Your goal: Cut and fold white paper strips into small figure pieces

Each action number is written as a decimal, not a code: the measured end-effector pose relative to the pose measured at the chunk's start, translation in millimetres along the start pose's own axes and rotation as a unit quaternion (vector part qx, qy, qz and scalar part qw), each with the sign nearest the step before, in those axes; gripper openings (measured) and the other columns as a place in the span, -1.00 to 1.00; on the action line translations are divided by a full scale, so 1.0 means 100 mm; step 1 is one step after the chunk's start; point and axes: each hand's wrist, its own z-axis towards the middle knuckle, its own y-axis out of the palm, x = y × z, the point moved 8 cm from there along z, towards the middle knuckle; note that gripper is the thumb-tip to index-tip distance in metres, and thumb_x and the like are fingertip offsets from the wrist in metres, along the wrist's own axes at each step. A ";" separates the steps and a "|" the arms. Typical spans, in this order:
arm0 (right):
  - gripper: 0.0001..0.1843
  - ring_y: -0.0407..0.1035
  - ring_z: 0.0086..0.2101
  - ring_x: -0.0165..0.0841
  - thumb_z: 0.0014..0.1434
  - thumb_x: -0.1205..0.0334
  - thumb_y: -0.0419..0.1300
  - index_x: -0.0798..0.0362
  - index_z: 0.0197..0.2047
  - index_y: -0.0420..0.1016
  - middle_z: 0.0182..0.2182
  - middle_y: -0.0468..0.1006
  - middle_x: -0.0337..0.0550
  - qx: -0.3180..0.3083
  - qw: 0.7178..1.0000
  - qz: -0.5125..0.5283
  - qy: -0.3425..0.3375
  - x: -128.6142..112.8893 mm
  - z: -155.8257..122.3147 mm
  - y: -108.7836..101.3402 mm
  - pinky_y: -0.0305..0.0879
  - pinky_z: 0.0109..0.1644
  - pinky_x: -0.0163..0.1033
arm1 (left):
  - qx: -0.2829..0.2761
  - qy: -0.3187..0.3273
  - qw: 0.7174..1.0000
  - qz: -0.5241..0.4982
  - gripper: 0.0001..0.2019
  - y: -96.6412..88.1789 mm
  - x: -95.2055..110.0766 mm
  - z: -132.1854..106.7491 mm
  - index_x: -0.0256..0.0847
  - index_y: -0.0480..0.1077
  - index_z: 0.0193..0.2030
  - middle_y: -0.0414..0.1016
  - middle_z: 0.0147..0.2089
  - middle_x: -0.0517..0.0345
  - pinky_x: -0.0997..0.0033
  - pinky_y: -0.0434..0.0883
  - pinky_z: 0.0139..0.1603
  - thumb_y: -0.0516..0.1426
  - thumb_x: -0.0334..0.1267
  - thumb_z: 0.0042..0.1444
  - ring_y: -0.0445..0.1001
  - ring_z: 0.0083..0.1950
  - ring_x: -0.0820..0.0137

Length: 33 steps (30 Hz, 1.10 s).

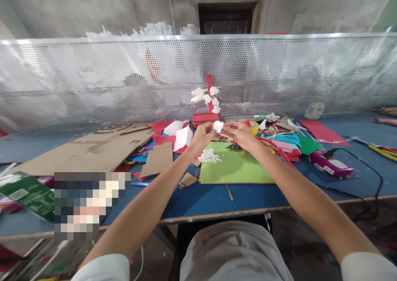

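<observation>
Between my two hands is a small white paper flower (218, 126), raised above the table's far middle. My left hand (203, 136) pinches it from the left, and my right hand (240, 133) has its fingers closed at its right side. Just beyond stands a red stand (206, 119) with a hooked red upright (210, 82) bearing several white flowers (207, 99). Below my hands, a bunch of thin white paper strips (210, 155) lies on a lime-green sheet (235, 171).
Brown cardboard (83, 148) covers the left of the blue table (192, 202). Red sheets and white folded paper (182, 138) lie nearer the middle. On the right are yellow tape (254, 128), a purple box-shaped device (331, 165) with a black cord, and yellow-handled pliers (383, 150). A perforated metal panel (263, 78) stands behind.
</observation>
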 end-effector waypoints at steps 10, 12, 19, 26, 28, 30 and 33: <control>-0.79 0.47 -0.41 -0.53 -0.04 0.51 0.33 0.12 -0.28 0.56 -0.40 0.59 -0.23 -0.045 0.991 0.119 0.046 -0.01 0.01 -0.01 0.44 -0.19 -0.48 | -0.059 0.098 0.986 -0.124 -0.54 0.05 0.24 -0.04 -0.18 0.28 0.05 0.41 -0.08 0.06 0.35 0.43 -0.12 0.17 -0.45 -0.04 0.45 -0.19 0.43; -0.81 0.48 -0.41 -0.53 0.02 0.51 0.29 0.13 -0.26 0.56 -0.38 0.60 -0.23 -0.051 0.991 0.115 0.047 -0.03 -0.01 0.01 0.44 -0.18 -0.48 | -0.068 0.116 0.985 -0.111 -0.55 0.07 0.27 -0.04 -0.20 0.29 0.05 0.42 -0.11 0.05 0.33 0.43 -0.10 0.17 -0.45 -0.03 0.46 -0.16 0.40; -0.77 0.51 -0.37 -0.48 -0.10 0.40 0.42 0.09 -0.30 0.57 -0.36 0.62 -0.21 -0.049 0.996 0.055 0.050 -0.02 -0.04 0.04 0.48 -0.14 -0.43 | -0.086 0.138 0.987 0.009 -0.27 0.07 0.33 -0.09 -0.06 0.08 0.31 0.23 0.24 -0.09 0.22 0.46 -0.02 0.25 -0.31 0.01 0.36 0.12 0.22; -0.73 0.52 -0.41 -0.43 -0.18 0.29 0.48 0.06 -0.36 0.57 -0.41 0.62 -0.21 -0.057 0.997 0.001 0.051 0.00 -0.08 0.12 0.51 -0.19 -0.35 | -0.064 0.181 0.966 0.174 -0.60 0.10 0.42 -0.11 -0.12 0.37 0.09 0.43 -0.01 0.04 0.21 0.38 0.07 0.18 -0.37 0.08 0.39 0.03 0.29; -0.71 0.52 -0.41 -0.43 -0.21 0.28 0.49 0.07 -0.36 0.56 -0.41 0.62 -0.22 -0.052 0.997 0.003 0.050 -0.01 -0.09 0.12 0.50 -0.18 -0.35 | -0.057 0.177 0.964 0.191 -0.74 0.08 0.43 -0.11 -0.15 0.43 -0.03 0.45 -0.10 0.06 0.26 0.39 0.01 0.14 -0.36 0.12 0.42 -0.05 0.32; -0.70 0.52 -0.41 -0.43 -0.22 0.27 0.49 0.07 -0.37 0.56 -0.42 0.61 -0.22 -0.047 0.998 0.000 0.049 -0.01 -0.09 0.11 0.50 -0.17 -0.35 | -0.047 0.171 0.965 0.194 -0.80 0.05 0.44 -0.11 -0.17 0.45 -0.08 0.46 -0.13 0.07 0.29 0.40 -0.04 0.11 -0.34 0.16 0.43 -0.11 0.35; -0.74 0.53 -0.38 -0.41 -0.17 0.27 0.47 0.06 -0.36 0.55 -0.41 0.61 -0.20 -0.041 0.998 -0.023 0.046 -0.01 -0.08 0.10 0.50 -0.15 -0.32 | -0.040 0.176 0.965 0.191 -0.81 0.03 0.47 -0.12 -0.17 0.45 -0.09 0.46 -0.13 0.08 0.30 0.39 -0.04 0.08 -0.34 0.18 0.44 -0.11 0.36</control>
